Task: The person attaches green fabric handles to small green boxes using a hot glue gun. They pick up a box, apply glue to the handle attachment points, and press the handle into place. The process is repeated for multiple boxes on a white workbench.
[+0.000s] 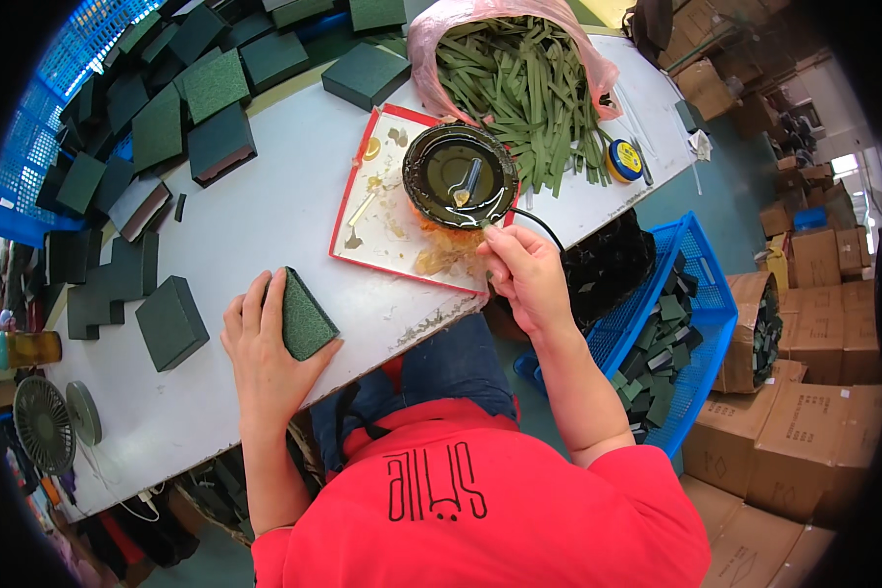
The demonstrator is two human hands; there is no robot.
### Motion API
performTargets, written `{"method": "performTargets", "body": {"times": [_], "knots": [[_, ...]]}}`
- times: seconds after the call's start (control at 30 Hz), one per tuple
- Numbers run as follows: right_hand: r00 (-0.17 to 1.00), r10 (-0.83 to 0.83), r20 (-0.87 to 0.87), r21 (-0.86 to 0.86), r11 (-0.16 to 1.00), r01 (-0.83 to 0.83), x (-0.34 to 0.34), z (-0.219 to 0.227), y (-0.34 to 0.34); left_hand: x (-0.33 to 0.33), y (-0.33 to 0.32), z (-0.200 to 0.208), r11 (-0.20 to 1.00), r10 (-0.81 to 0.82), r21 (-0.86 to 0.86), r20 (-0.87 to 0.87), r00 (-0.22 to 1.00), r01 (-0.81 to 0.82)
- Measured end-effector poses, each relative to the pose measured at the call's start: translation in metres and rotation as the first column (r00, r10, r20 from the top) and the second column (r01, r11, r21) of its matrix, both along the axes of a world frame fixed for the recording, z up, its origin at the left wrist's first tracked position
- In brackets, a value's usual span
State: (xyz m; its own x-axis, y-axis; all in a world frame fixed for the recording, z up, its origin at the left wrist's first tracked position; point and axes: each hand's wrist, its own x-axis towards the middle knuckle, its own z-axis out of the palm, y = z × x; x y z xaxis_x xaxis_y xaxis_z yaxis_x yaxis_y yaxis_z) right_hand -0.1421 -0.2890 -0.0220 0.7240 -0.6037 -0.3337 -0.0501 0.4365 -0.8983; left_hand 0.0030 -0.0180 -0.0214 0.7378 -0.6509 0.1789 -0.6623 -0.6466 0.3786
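Note:
My left hand (265, 343) is wrapped round a small dark green box (309, 318) at the near edge of the white table, thumb along its near side. My right hand (524, 269) is pinched at the near right rim of a round black pot (419, 147). A tiny greenish bit shows at its fingertips, too small to name. Amber, glossy liquid fills the pot, and a brush-like tool (468, 181) lies in it. Under the pot is a white tray (358, 220) with a red rim, smeared with dried amber glue.
A pink plastic bag (426, 59) spills green strips behind the pot, beside a yellow and blue tin (624, 161). Dark green boxes (171, 323) pile up on the left. A small fan (44, 423) stands far left. A blue crate (701, 323) of small green pieces and cardboard cartons (794, 441) are at right.

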Motion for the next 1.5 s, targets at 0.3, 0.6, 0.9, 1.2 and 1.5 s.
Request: {"method": "performTargets", "body": {"times": [0.3, 0.6, 0.9, 1.2, 1.5], "knots": [[0.983, 0.184, 0.014, -0.142, 0.973, -0.18, -0.024, 0.021, 0.032, 0.006, 0.004, 0.01, 0.904, -0.268, -0.39, -0.202, 0.942, 0.174], [0.703, 0.693, -0.158, 0.01, 0.713, -0.701, -0.016, 0.042, 0.071, 0.01, -0.01, 0.022, 0.719, -0.627, -0.516, -0.195, 0.754, 0.465], [0.728, 0.669, -0.151, -0.021, 0.734, -0.679, -0.016, 0.027, 0.084, 0.008, -0.014, 0.023, 0.705, -0.635, -0.526, -0.171, 0.753, 0.475], [0.688, 0.679, -0.256, -0.076, 0.695, -0.715, -0.013, 0.032, 0.086, 0.004, -0.011, 0.024, 0.721, -0.629, -0.478, -0.146, 0.764, 0.502], [0.675, 0.683, -0.279, -0.256, 0.624, -0.738, -0.012, 0.027, 0.083, -0.005, -0.012, 0.028, 0.772, -0.556, -0.398, -0.045, 0.83, 0.495]]}}
